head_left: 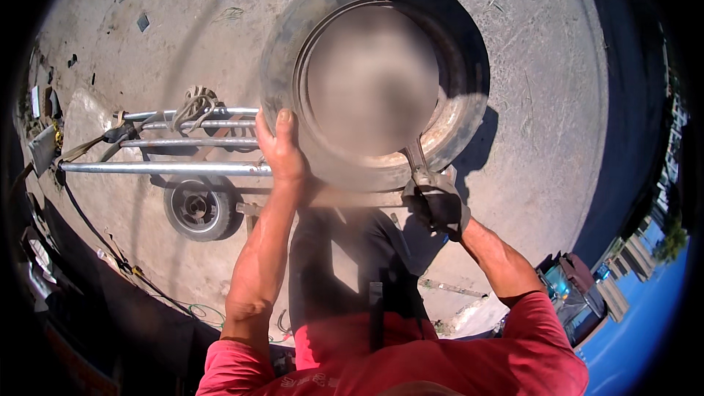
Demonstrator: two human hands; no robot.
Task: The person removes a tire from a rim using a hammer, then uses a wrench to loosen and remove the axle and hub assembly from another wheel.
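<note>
A large black tire (282,59) with a rusty, worn wheel rim (445,121) stands in front of me, its middle smeared by a round blur. My left hand (282,150) is bare and steadies the tire at its lower left, thumb raised along the sidewall and the other fingers partly hidden. At the lower right of the rim, my right hand (438,203), in a dirty grey and black glove, is closed round a flat brown metal bar (416,154). The bar's upper end reaches the rim's inner edge; I cannot tell whether it is wedged there.
Left of the tire lies a frame of silver metal tubes (161,169) with a coiled strap (198,106) on it. A small wheel (196,207) sits beside the frame. Dark cables (95,231) run along the left. A vehicle (576,301) stands at the far lower right.
</note>
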